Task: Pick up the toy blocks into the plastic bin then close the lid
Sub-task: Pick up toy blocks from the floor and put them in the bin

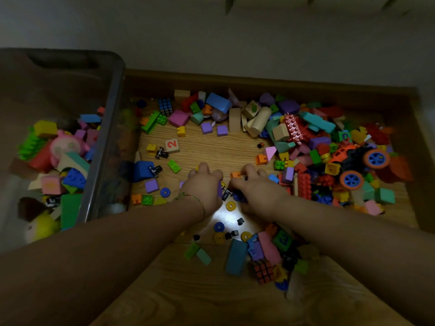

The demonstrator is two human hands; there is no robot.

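Toy blocks (pixel 217 102) lie spread over a wooden surface (pixel 211 149), thickest in a heap along its far and right sides. More of them already lie in the plastic bin (pixel 114 118), which stands open at my left, touching the wooden edge.

My left hand (pixel 204 184) and right hand (pixel 256 187) are both palm-down at the middle of the spread, side by side, fingers curled onto small pieces. A purple block (pixel 220 188) shows at my left thumb and an orange block (pixel 235 175) at my right fingertips. I cannot tell whether either hand actually grips anything. One thin bracelet (pixel 195 198) circles my left wrist.

Between and below my wrists lie three yellow rings (pixel 230 205), two blue rings (pixel 219 227) in plain view and four small black cubes (pixel 240 221).

There are two puzzle cubes, one far off (pixel 166 107) and one near me (pixel 263 270). One orange toy car (pixel 346 154) rests on the right heap, showing two blue-hubbed wheels (pixel 376 158).

Legible writing: a red "2" on one pale number block (pixel 172 145), and a "3" on one green block (pixel 282 238).
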